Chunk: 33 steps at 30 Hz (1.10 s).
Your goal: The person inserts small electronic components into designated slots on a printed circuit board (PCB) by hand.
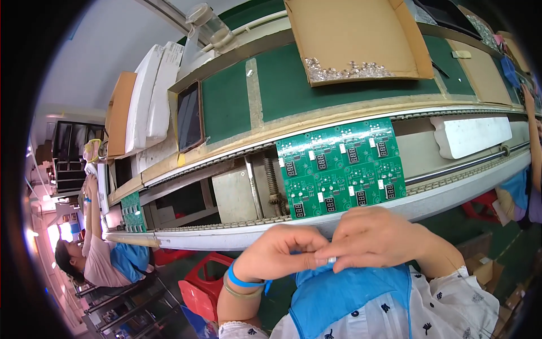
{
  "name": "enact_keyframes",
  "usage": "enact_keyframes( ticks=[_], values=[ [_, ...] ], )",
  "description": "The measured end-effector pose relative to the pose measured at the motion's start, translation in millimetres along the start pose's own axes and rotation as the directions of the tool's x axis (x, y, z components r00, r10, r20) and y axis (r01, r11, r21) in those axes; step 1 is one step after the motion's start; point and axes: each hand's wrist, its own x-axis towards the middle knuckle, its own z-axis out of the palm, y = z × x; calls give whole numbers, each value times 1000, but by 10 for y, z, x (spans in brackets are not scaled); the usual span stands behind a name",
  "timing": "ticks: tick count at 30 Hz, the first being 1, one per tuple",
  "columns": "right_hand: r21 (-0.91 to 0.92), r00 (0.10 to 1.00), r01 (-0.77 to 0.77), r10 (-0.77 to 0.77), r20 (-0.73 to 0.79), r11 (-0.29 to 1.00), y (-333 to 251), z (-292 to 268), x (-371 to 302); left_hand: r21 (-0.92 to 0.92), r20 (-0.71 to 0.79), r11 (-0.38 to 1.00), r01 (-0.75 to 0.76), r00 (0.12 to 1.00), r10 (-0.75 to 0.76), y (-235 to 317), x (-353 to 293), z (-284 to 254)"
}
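My left hand (280,253), with a blue band at its wrist, meets my right hand (375,238) in front of my blue apron. The fingers of both hands are closed in a pinch, and a small silvery part (332,260) shows where the fingertips come together. Its exact kind is too small to make out. Just beyond my hands, a green printed circuit board (341,169) rests across the conveyor rails. Several black digit displays and small white connectors stand on it.
A shallow cardboard box (358,39) with a heap of small silvery parts (347,70) lies on the green bench beyond the conveyor. White foam (474,135) sits between the rails at right. Another board (133,212) is at left, near a co-worker (107,263). A red stool (202,285) stands below.
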Motion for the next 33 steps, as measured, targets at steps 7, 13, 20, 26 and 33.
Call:
enact_keyframes(
  ticks=[7,13,20,26,33],
  values=[
    [199,993,-50,27,118,979,12,220,-99,8,76,1000,-21,997,20,-344,-191,30],
    [128,991,-86,72,115,988,-78,209,-17,-132,9,987,-89,996,91,-486,-217,86],
    [-149,994,-85,74,-78,985,-129,333,33,-352,-353,914,-201,933,69,-650,-242,316],
    [-270,967,-66,-5,-254,961,-76,455,66,-328,-576,898,-292,816,55,-620,-234,408],
    [-456,942,71,-210,-261,887,-52,482,90,-199,-458,894,-401,845,277,-635,-330,234]
  ],
)
